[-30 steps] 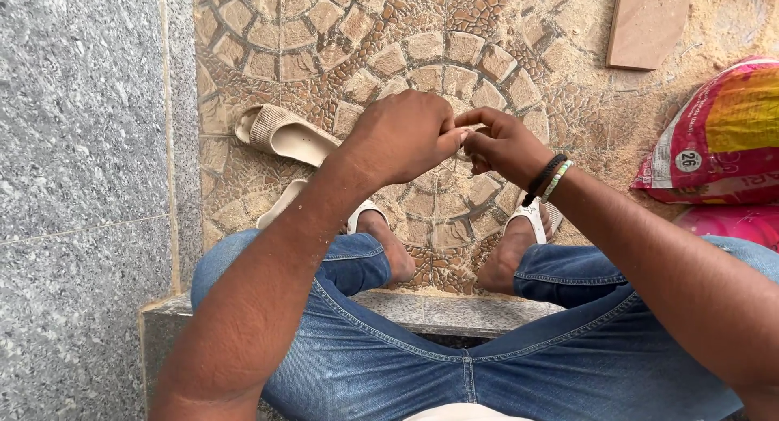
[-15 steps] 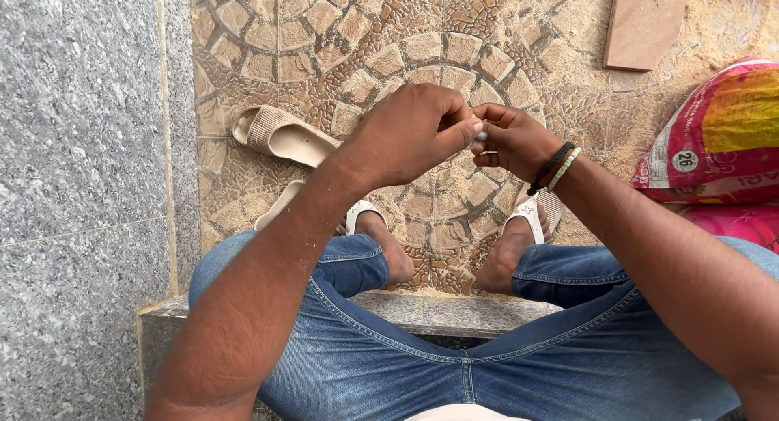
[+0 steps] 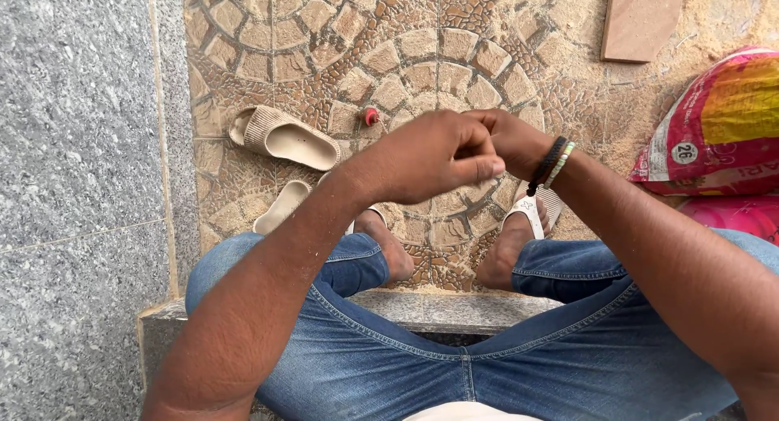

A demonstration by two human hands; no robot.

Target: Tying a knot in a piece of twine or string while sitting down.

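Hands meet above the knees in my head-camera feed: the left hand [image 3: 430, 157] is curled into a loose fist with the thumb and forefinger pinched at its right edge, and the right hand [image 3: 507, 141] sits just behind it, mostly hidden, fingers folded inward so the two touch. Whatever is pinched between them is too small and too covered for me to name, so I cannot tell whether the right hand's fingers are closed on anything. What has changed in the last second: a small red cap-like piece [image 3: 371, 116] now lies on the patterned stone paving [image 3: 422, 47], just beyond the left hand and near the tan slipper [image 3: 284, 137]; that spot was hidden by the hand in the earlier views, so I judge it may have come off what the hands are working, though I cannot confirm that. Compared with half a second ago, both hands have drifted a little to the right and nearer the knees, and the left fist now covers more of the right. The wristbands [image 3: 552, 163] stay on the right wrist. A second slipper [image 3: 280, 206] lies by the left foot, a pink and yellow sack [image 3: 714, 120] rests at the right, and a flat stone tile [image 3: 641, 19] sits in sawdust beyond.
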